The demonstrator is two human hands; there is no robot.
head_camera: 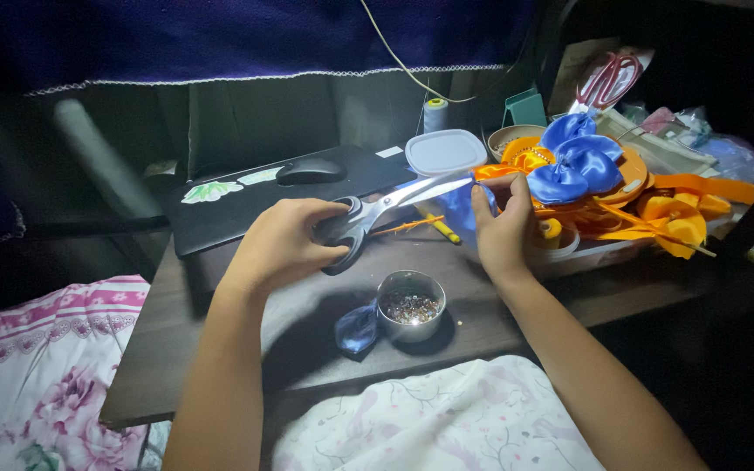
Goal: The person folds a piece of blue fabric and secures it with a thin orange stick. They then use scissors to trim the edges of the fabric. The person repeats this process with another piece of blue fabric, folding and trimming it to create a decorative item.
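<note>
While gripping scissors [394, 205] and blue ribbon [457, 209]: both hands above bead bowl [410, 305].

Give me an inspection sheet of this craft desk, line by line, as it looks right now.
Surface: dark wooden desk, dimly lit.
Job's things: scissors open, blades at a blue ribbon piece.
Clutter: metal bowl of beads, blue satin bow, orange ribbons, thread spool, plastic lid, computer mouse.
Grippers: left hand grips the scissors; right hand pinches the ribbon.
Cables: pale cord hanging behind.
Surroundings: floral fabric, blue curtain.
</note>
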